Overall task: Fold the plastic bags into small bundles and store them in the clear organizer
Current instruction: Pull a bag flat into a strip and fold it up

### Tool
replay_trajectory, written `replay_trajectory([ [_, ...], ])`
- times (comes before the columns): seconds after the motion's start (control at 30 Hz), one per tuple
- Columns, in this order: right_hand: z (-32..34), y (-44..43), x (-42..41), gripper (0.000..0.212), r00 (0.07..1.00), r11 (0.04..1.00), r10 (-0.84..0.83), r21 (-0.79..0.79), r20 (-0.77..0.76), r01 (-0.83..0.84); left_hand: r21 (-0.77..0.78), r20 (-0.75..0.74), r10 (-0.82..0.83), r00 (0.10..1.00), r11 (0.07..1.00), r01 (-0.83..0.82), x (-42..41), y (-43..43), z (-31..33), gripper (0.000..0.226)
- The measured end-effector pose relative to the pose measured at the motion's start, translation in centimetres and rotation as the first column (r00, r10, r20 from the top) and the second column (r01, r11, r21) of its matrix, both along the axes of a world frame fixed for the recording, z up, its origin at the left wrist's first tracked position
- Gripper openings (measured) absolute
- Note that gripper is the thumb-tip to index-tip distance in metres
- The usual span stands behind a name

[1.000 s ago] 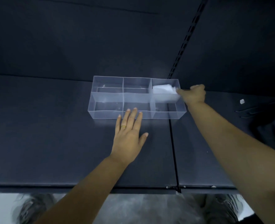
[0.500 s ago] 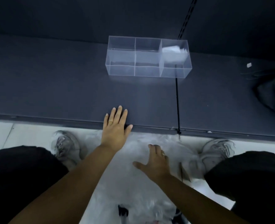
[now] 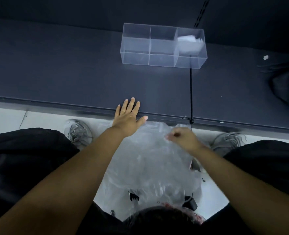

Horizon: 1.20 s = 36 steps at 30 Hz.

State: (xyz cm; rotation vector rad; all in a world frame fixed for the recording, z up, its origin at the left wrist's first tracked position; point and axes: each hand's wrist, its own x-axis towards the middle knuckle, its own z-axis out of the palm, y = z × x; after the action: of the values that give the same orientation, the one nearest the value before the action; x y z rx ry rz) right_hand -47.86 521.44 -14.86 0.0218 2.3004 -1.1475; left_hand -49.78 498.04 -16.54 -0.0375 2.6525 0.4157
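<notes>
Upon the tabletop (image 3: 72, 73), one bundle (image 3: 187, 39) is stored in the organizer (image 3: 135, 58); another bag (image 3: 150, 158) is gripped by the right hand (image 3: 182, 138), the left hand (image 3: 127, 119) laid flat.

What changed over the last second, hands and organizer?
The right hand let go of the white folded bag bundle, pulled back off the dark shelf and now pinches the heap of crumpled clear plastic bags. The left hand slid back to the shelf's front edge, flat. The clear six-compartment organizer and bundle stayed put.
</notes>
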Motion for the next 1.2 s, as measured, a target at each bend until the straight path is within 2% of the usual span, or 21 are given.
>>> replay_trajectory([
  [0.07,3.6,0.6,-2.5,0.025,0.999,0.999,0.014,-0.038,-0.030,-0.015,0.167,0.082,0.120,0.989,0.977,-0.133,-0.8,0.6,2.1,0.067],
  [0.1,5.2,0.9,-3.7,0.026,1.000,0.995,-0.012,-0.096,-0.027,0.009,0.325,0.142,0.184,0.973,0.919,-0.222,-1.2,1.0,3.3,0.065],
  [0.17,8.0,1.6,-5.8,0.030,0.995,0.963,-0.099,-0.253,0.012,0.099,0.654,0.288,0.239,0.927,0.658,-0.373,-1.5,2.2,5.6,0.069],
  [0.2,9.2,1.8,-6.6,0.031,0.989,0.935,-0.140,-0.324,0.035,0.144,0.738,0.328,0.226,0.917,0.546,-0.398,-1.6,3.0,6.8,0.074],
  [0.27,10.9,2.0,-8.0,0.031,0.982,0.879,-0.175,-0.438,0.075,0.190,0.797,0.328,0.211,0.921,0.461,-0.390,-2.0,4.3,8.3,0.080],
  [0.3,11.4,2.0,-8.7,0.033,0.976,0.849,-0.193,-0.481,0.103,0.219,0.810,0.301,0.232,0.925,0.449,-0.376,-2.4,4.8,8.5,0.071],
  [0.37,11.6,2.3,-9.6,0.038,0.943,0.799,-0.295,-0.500,0.158,0.333,0.831,0.281,0.328,0.902,0.386,-0.400,-3.2,5.4,8.8,0.037],
  [0.43,11.0,2.6,-10.4,0.042,0.897,0.807,-0.427,-0.397,0.116,0.436,0.834,0.346,0.437,0.830,0.261,-0.485,-3.8,5.3,9.1,0.014],
  [0.5,10.1,3.1,-11.0,0.035,0.850,0.831,-0.527,-0.219,-0.014,0.512,0.803,0.445,0.528,0.723,0.123,-0.583,-4.3,4.8,8.9,0.016],
  [0.57,9.6,3.7,-11.0,0.029,0.828,0.836,-0.543,-0.174,-0.136,0.520,0.728,0.541,0.608,0.581,0.007,-0.686,-4.9,4.2,8.5,0.017],
  [0.63,9.9,3.9,-10.2,0.028,0.900,0.899,-0.411,-0.230,-0.144,0.373,0.649,0.603,0.662,0.446,-0.082,-0.756,-5.3,3.5,7.9,0.019],
  [0.7,10.5,3.7,-8.7,0.047,0.988,0.962,-0.142,-0.245,-0.066,0.121,0.605,0.627,0.687,0.367,-0.134,-0.785,-5.4,3.0,7.4,0.021],
  [0.77,10.2,2.6,-7.4,0.074,0.993,0.986,0.108,-0.124,-0.057,-0.114,0.579,0.662,0.676,0.323,-0.187,-0.794,-5.5,2.9,7.1,0.021],
  [0.83,8.9,0.6,-6.3,0.099,0.951,0.957,0.276,0.133,-0.141,-0.258,0.552,0.711,0.636,0.300,-0.239,-0.799,-5.6,3.1,6.9,0.021],
  [0.9,7.3,-1.5,-5.1,0.099,0.906,0.905,0.362,0.316,-0.218,-0.286,0.542,0.754,0.578,0.313,-0.276,-0.794,-5.5,3.5,7.0,0.021],
  [0.93,6.5,-2.3,-4.8,0.087,0.910,0.908,0.339,0.336,-0.237,-0.251,0.547,0.769,0.541,0.339,-0.286,-0.787,-5.4,3.6,7.2,0.022],
  [0.97,5.8,-2.6,-4.6,0.066,0.927,0.929,0.283,0.312,-0.246,-0.201,0.561,0.779,0.503,0.375,-0.291,-0.775,-5.2,3.7,7.5,0.023],
  [1.03,5.1,-2.7,-4.8,0.024,0.979,0.993,0.043,0.115,-0.197,-0.020,0.623,0.756,0.446,0.479,-0.266,-0.736,-4.9,3.7,8.2,0.028],
  [1.07,4.9,-2.5,-5.1,0.017,0.985,0.993,-0.115,-0.028,-0.126,0.112,0.678,0.710,0.442,0.548,-0.221,-0.701,-4.8,3.6,8.4,0.033],
  [1.13,5.2,-1.6,-5.7,0.015,0.922,0.884,-0.368,-0.263,0.119,0.386,0.806,0.551,0.425,0.718,-0.045,-0.591,-4.4,3.3,8.9,0.044],
  [1.2,5.9,-0.8,-6.2,0.016,0.835,0.731,-0.409,-0.416,0.368,0.541,0.871,0.394,0.332,0.857,0.163,-0.464,-3.6,3.3,9.2,0.054],
])
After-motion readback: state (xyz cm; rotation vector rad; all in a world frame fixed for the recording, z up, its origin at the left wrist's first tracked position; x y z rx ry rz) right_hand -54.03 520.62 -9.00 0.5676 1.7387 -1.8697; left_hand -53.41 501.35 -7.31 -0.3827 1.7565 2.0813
